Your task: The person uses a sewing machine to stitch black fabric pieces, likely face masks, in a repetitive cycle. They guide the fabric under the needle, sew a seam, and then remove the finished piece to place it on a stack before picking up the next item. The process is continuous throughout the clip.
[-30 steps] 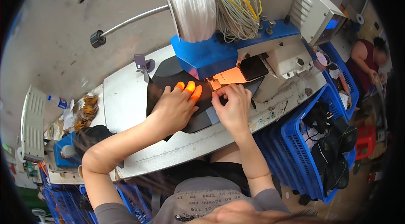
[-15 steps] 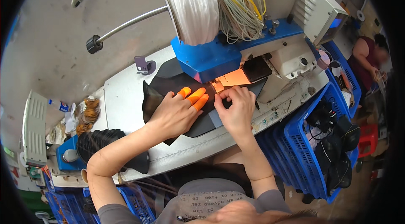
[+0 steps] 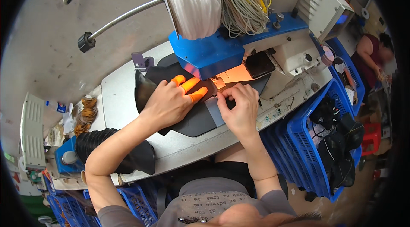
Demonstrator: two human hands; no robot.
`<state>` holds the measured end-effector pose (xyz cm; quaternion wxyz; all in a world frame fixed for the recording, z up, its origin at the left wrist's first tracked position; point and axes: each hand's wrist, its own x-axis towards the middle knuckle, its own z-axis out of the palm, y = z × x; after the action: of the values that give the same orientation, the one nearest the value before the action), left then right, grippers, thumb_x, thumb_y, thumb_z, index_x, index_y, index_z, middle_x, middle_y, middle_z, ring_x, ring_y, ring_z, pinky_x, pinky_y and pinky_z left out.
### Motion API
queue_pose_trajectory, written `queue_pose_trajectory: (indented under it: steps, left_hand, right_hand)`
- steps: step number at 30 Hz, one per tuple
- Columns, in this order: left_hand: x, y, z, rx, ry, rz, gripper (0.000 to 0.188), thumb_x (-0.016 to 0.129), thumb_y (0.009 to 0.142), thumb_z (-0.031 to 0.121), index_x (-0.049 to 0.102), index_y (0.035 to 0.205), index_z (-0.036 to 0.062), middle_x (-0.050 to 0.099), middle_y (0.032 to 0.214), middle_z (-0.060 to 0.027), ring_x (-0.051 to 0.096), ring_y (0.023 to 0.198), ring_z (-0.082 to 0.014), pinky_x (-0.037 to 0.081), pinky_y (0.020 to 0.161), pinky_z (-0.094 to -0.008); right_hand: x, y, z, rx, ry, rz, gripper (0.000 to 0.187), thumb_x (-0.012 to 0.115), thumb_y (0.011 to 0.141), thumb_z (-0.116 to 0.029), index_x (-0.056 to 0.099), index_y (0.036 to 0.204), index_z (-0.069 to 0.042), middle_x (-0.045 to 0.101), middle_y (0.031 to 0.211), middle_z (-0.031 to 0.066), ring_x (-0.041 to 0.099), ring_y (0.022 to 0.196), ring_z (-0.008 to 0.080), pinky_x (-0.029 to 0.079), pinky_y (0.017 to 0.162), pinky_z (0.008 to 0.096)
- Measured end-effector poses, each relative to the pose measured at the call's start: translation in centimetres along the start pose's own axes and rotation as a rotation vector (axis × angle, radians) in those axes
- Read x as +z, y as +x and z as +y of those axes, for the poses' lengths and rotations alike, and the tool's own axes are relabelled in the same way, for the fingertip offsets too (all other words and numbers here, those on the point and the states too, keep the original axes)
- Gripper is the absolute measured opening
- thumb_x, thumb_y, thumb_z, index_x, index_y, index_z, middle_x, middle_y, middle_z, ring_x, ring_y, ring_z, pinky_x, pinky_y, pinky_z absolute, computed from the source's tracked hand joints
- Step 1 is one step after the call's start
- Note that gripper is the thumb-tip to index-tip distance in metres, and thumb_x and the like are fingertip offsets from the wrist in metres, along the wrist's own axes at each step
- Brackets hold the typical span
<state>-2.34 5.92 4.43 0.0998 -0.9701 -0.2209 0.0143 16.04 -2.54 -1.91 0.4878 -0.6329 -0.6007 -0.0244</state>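
My left hand [image 3: 167, 101], with orange finger covers on several fingertips, lies spread on a black sheet-like workpiece [image 3: 192, 123]. The workpiece rests on the pale bed of a sewing machine, partly under its blue head [image 3: 207, 58]. My right hand [image 3: 240, 109] is closed, thumb and forefinger pinched at the workpiece beside a small brightly lit metal part [image 3: 218, 83]. What sits between those fingertips is too small to make out. A pale grey strip [image 3: 215, 114] shows on the workpiece between my hands.
A large white thread spool [image 3: 190, 5] and a cable bundle [image 3: 243, 5] rise above the machine. Stacked black pieces [image 3: 96, 146] lie by my left forearm. Blue crates [image 3: 299, 137] holding black items stand right, near a red stool [image 3: 370, 138]. Another person [image 3: 369, 58] is at far right.
The whole view has shifted slightly. My left hand and the workpiece's left part have moved a little away from me. My right hand keeps its pinch near the lit metal part.
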Motion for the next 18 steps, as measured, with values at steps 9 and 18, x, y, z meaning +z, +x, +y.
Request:
queue_pose_trajectory:
  steps: [9,18]
  left_hand:
    - [0.9,0.5,-1.8,-0.039,0.006,0.053,0.044,0.066,0.084,0.026,0.062,0.127,0.0237,0.064,0.114,-0.0034,0.060,0.094,-0.0252,0.048,0.074,-0.0355]
    - [0.7,0.4,1.5,-0.315,0.031,0.051,0.036,0.063,0.086,0.022,0.065,0.122,0.0192,0.065,0.113,-0.0066,0.060,0.086,-0.0276,0.049,0.070,-0.0364]
  right_hand:
    - [-2.2,-0.3,1.4,0.015,0.154,0.011,0.014,0.073,0.074,-0.005,0.060,0.069,-0.007,0.054,0.066,0.0026,0.051,0.066,0.0218,0.040,0.067,0.0357]
    - [-1.4,-0.6,1.9,-0.049,0.114,0.040,0.015,0.073,0.073,-0.004,0.059,0.068,-0.008,0.052,0.067,0.0011,0.048,0.066,0.0211,0.037,0.066,0.0346]
